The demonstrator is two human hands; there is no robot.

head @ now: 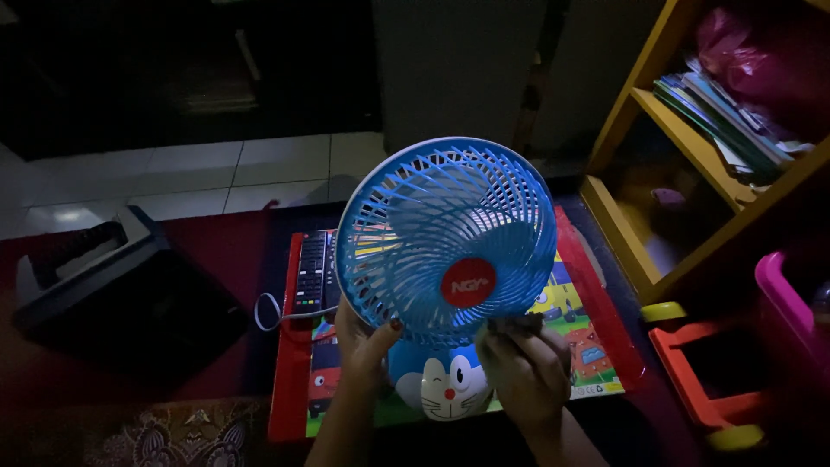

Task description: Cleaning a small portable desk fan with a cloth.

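Head: both hands (pixel 363 346) (pixel 519 363) grip fan (pixel 445 238) lower rim.

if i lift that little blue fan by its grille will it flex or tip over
The blue fan looks like thin plastic, so probably light. Its grille is slim open ribs, likely to flex if squeezed. The wide head over the small cartoon-cat base suggests it tips easily; the left hand and right hand steady it.
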